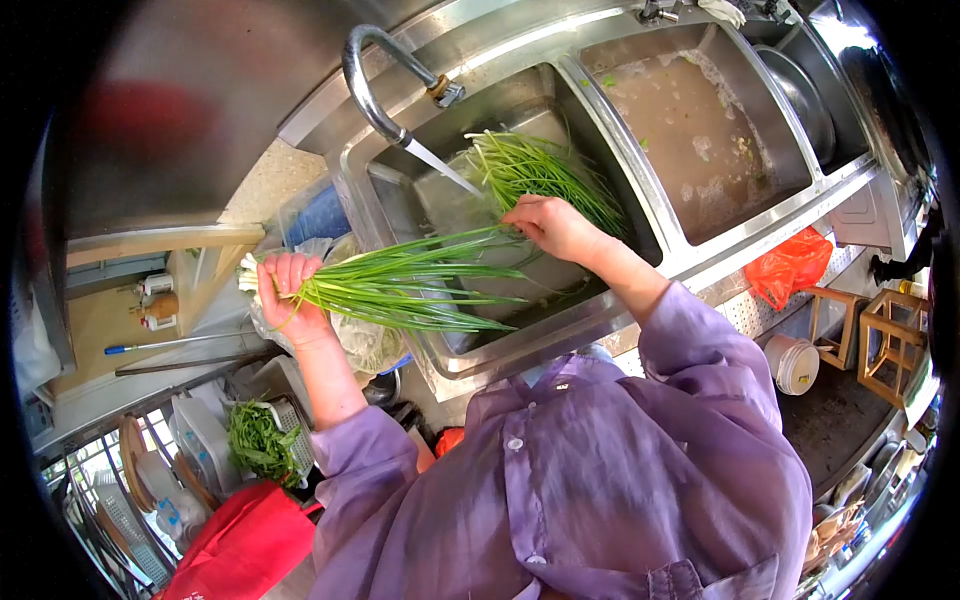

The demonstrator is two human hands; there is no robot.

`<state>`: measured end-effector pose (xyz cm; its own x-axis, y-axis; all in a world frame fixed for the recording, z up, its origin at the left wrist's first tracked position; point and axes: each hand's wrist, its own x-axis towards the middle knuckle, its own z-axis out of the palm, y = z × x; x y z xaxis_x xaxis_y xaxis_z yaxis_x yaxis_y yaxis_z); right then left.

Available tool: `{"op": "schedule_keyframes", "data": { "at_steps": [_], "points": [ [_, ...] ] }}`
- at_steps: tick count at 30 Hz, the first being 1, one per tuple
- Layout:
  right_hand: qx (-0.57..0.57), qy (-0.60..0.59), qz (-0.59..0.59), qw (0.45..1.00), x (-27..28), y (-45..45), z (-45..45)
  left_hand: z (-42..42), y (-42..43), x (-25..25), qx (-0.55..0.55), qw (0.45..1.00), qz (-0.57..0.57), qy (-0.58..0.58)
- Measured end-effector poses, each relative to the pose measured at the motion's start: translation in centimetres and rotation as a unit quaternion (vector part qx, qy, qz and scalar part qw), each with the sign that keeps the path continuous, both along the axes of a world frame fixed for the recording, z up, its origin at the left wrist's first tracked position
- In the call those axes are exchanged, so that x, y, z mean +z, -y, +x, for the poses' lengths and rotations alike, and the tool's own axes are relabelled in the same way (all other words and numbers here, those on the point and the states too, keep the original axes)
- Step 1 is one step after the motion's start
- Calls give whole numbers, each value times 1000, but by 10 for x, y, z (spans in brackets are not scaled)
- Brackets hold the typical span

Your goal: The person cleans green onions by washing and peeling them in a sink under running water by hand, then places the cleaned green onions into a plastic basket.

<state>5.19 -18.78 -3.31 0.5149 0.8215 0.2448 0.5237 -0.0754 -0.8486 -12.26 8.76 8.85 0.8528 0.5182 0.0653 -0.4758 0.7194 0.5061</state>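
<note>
My left hand is closed around the white root ends of a bunch of green onions, left of the sink. Their green leaves stretch to the right over the near part of the left sink basin. My right hand is closed in a pinch at the tip of the bunch's uppermost leaves, above the basin. A second pile of green onions lies in that basin, just behind my right hand. Water runs from the curved faucet into the basin beside this pile.
The middle basin holds murky brownish water with bits of green. A metal bowl sits in the far right basin. Leafy greens fill a basket at lower left. An orange plastic bag and a white bucket are at right.
</note>
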Motion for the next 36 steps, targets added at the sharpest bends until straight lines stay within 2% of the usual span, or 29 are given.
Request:
{"op": "schedule_keyframes", "data": {
  "at_steps": [2,4,5,7,8,9,11,12,13,15,17,21,25,27,34,36],
  "points": [
    [8,-1,5,1000,-7,2,4,-1,-2,0,-4,1000,-3,-1],
    [-31,-79,14,996,-15,4,10,-3,-4,2,-13,998,-50,32],
    [-30,-80,15,996,-16,5,12,-3,-4,3,-12,998,-50,31],
    [-100,-332,-11,938,-19,6,13,-3,-3,5,23,999,-20,11],
    [-110,-350,4,930,-27,9,16,-2,-4,5,22,1000,-19,10],
    [-110,-351,4,930,-33,12,17,-2,-4,5,24,999,-16,14],
    [-119,-303,-71,943,-34,17,18,-2,-5,7,29,999,-9,19],
    [-39,-328,-108,938,-33,25,17,-2,-5,8,29,999,-16,18],
    [-37,-328,-107,938,-21,27,10,-2,-5,9,28,999,-23,18],
    [54,-363,-81,927,6,27,-12,-1,-3,11,33,999,-14,14],
    [31,-247,36,968,33,16,-36,-2,0,11,35,999,-7,7],
    [-1,-99,69,993,45,-4,-55,1,2,10,38,999,0,9],
    [61,-158,39,985,24,-19,-59,4,7,10,20,1000,-9,4],
    [127,-195,19,972,20,-20,-55,4,6,10,15,1000,-10,11],
    [185,-255,19,949,28,-17,-50,-1,4,8,13,1000,-8,14],
    [181,-335,-80,921,36,-15,-45,-2,4,8,8,1000,-6,12]
  ]
}}
